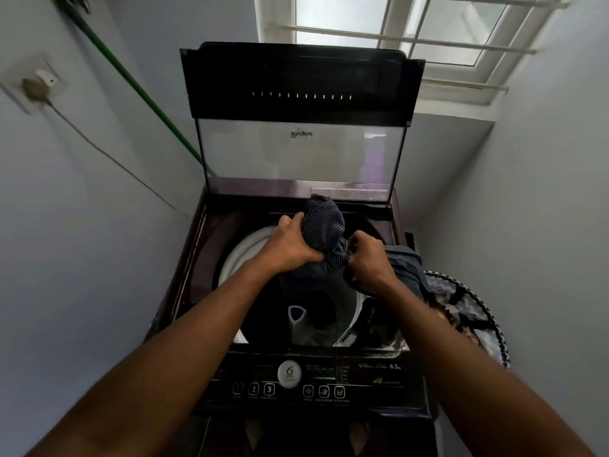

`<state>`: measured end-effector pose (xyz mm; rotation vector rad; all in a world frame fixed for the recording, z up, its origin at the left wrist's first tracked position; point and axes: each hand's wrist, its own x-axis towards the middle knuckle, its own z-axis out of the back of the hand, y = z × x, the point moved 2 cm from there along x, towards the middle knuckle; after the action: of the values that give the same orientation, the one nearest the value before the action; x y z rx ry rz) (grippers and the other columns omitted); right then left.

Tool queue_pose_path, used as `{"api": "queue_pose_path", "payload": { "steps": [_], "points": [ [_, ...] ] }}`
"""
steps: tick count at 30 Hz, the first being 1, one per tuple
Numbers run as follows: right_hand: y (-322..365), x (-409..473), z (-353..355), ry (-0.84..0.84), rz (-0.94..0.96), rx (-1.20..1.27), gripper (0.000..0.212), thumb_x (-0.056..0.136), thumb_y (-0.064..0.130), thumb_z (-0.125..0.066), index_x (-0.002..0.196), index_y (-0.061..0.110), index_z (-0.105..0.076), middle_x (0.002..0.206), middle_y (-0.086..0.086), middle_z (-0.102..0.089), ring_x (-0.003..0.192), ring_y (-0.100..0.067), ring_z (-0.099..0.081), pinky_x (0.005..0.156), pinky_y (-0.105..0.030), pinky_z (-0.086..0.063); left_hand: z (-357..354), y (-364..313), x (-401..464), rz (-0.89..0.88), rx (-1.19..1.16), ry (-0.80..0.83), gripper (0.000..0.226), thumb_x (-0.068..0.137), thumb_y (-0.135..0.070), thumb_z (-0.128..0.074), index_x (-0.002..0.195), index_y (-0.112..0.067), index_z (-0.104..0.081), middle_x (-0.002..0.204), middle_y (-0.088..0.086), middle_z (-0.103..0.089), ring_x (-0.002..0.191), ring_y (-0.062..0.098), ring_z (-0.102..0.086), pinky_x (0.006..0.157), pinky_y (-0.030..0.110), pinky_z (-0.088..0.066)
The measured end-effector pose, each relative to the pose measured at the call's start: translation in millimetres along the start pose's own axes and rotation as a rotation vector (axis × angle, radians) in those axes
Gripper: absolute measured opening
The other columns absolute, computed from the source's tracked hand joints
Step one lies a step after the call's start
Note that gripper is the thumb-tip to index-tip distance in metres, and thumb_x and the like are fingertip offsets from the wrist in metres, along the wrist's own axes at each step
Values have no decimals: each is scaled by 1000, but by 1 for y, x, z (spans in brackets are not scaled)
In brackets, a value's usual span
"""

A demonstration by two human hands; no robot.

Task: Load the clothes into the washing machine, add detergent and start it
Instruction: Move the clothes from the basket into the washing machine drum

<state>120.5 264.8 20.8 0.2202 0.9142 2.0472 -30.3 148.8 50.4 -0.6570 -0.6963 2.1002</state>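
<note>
A dark top-loading washing machine [197, 258] stands in front of me with its glass lid [300, 150] raised upright. Over the open drum [244, 249] I hold a dark blue pin-striped garment [324, 225], bunched up. My left hand [290, 244] grips its left side and my right hand [369, 258] grips its right side, from which a loose part trails off to the right. Dark clothes lie down inside the drum. The control panel [296, 377] with buttons and a round badge faces me at the front.
A patterned laundry basket [468, 311] with clothes stands to the right of the machine. A green pole [131, 84] leans along the left wall, near a wall socket with a plug and cable [36, 90]. A barred window [428, 37] is above. My feet show below.
</note>
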Motion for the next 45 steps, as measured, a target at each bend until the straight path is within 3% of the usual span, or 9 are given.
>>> {"api": "queue_pose_path", "payload": {
  "steps": [14,19,22,25,29,33,37,41,45],
  "points": [
    [3,8,-66,170,-101,72,31,72,-1,-73,100,9,-63,102,-10,-67,91,-28,-67,78,-47,-59,-17,66,-1,184,130,100,120,53,-47,-86,151,-22,-21,147,15,-39,138,36,-35,112,48,-36],
    [-15,3,-58,191,-157,-26,40,75,5,-73,114,9,-65,115,-11,-64,106,-25,-61,87,-34,-53,-34,66,3,151,182,177,78,72,-40,-81,138,-18,-47,137,12,-49,123,28,-51,100,34,-45],
    [-18,-2,-38,5,-47,-352,35,79,10,-64,113,16,-61,122,-10,-52,116,-31,-48,95,-46,-43,-49,52,6,68,106,266,44,82,-28,-75,124,-23,-62,124,6,-60,108,17,-60,87,24,-44],
    [-29,-8,-11,-252,-47,-640,49,79,11,-64,126,20,-52,140,-17,-40,130,-39,-34,100,-59,-34,-71,24,8,-31,60,356,38,86,-23,-73,123,-24,-64,119,3,-62,105,13,-59,86,21,-43],
    [-71,-9,14,-138,-320,-532,78,88,16,-63,152,38,-22,159,-21,-9,140,-44,-23,102,-63,-36,-104,-15,13,-125,-1,337,52,84,-18,-72,133,-24,-57,123,6,-58,99,12,-57,90,21,-43],
    [-96,-11,27,-58,-263,-357,75,90,28,-68,152,40,-28,137,-17,-41,125,-37,-44,97,-49,-48,-134,-47,17,-163,-46,338,77,82,-15,-74,149,-27,-38,135,11,-48,120,23,-53,102,26,-42],
    [-95,-17,26,-151,-126,-448,50,92,20,-61,140,26,-49,118,-12,-48,113,-33,-50,83,-41,-50,-153,-60,20,-173,-62,340,89,83,-16,-74,155,-28,-23,144,11,-39,128,23,-49,101,21,-37],
    [-86,-19,27,-200,-21,-564,28,96,15,-52,122,14,-63,112,-12,-51,107,-30,-50,77,-38,-53,-155,-66,25,-183,-69,275,84,84,-18,-73,153,-29,-28,140,12,-43,125,26,-51,105,31,-43],
    [-74,-15,31,-211,45,-430,23,94,13,-56,113,9,-67,105,-12,-53,103,-29,-53,76,-39,-54,-149,-65,26,-201,-83,243,71,84,-19,-73,146,-27,-41,133,7,-50,121,22,-53,103,32,-45]
  ]
}}
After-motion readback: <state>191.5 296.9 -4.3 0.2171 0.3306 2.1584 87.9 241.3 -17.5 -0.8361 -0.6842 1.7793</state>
